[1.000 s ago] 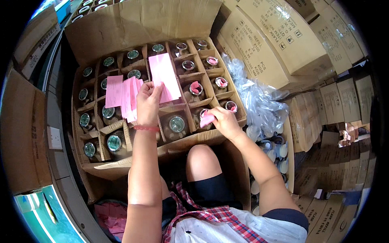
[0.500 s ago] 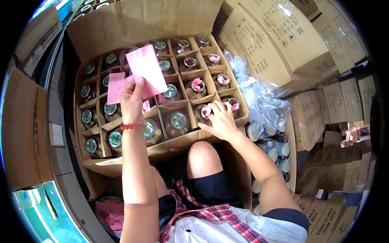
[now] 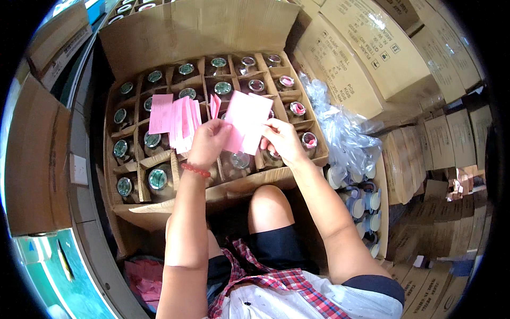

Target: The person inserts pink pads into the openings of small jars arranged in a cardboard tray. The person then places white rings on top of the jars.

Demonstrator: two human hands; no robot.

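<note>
My left hand (image 3: 209,142), with a red bead bracelet at the wrist, holds pink paper slips above an open cardboard box. My right hand (image 3: 282,140) pinches the right edge of a large pink slip (image 3: 248,119) stretched between both hands. Left of my left hand, more pink slips (image 3: 184,125) are fanned out; whether all are in its grip I cannot tell. Below, glass flask refills (image 3: 158,179) stand upright in the box's divided cells, their round mouths facing up. Several along the right side, such as one refill (image 3: 308,140), have pink paper in the mouth.
The box's raised flap (image 3: 199,34) stands at the far side. Clear plastic bags (image 3: 340,127) lie along its right edge, above pale-lidded containers (image 3: 364,204). Stacked cartons (image 3: 372,48) fill the right. Pink material (image 3: 144,282) lies low on the left.
My right hand has left the near-right refill and moved up-left to the pink slip. My left hand has moved right and down with the slips, which now show fanned.
</note>
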